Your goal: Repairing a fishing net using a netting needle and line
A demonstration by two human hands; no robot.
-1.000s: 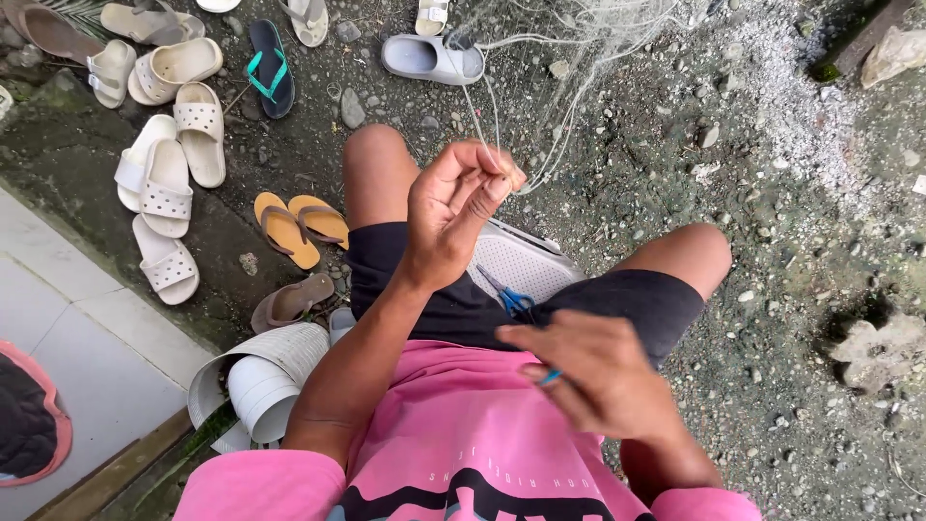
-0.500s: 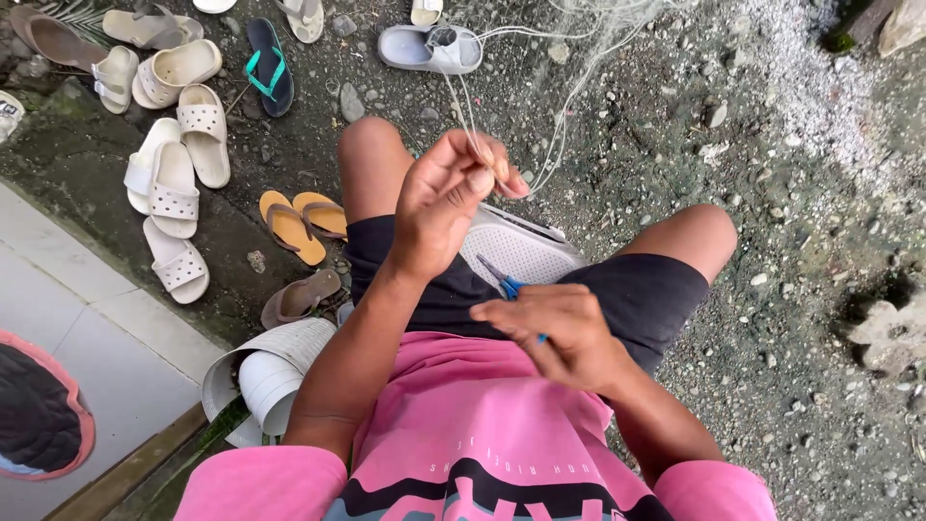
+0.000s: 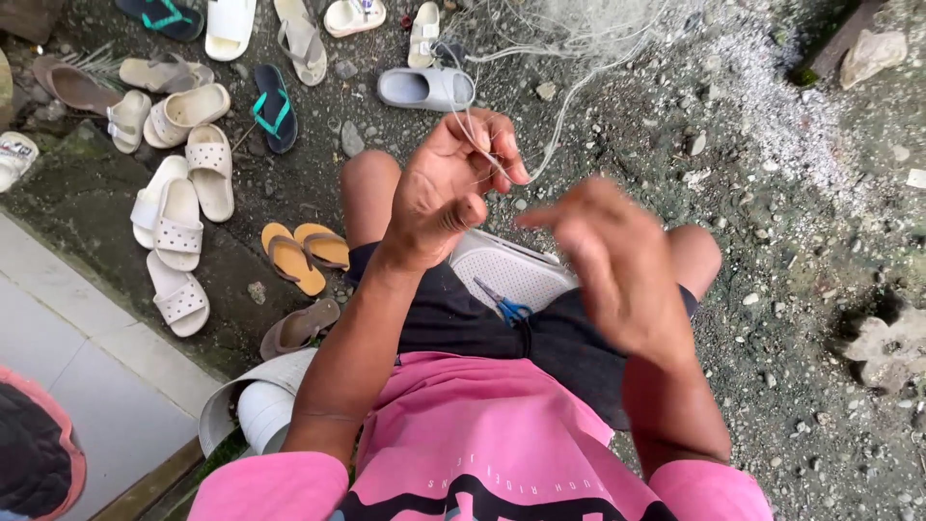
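I sit on gravel in a pink shirt and black shorts. My left hand is raised in front of me and pinches thin pale strands that run up to a bundle of fine netting at the top. My right hand is blurred by motion. It hovers just right of the left hand with its fingers pointing toward it, and whether it holds anything is unclear. Small blue-handled scissors lie on my lap. A white perforated slipper shows between my knees.
Several sandals and slippers lie scattered on the left, among them a yellow pair and white ones. A grey slipper lies ahead. A tiled step runs along the lower left, with a white tub beside it. Stones lie on the right.
My right hand has risen from my lap up toward the left hand. The left hand has kept its pinch on the strands. The view has tilted slightly.
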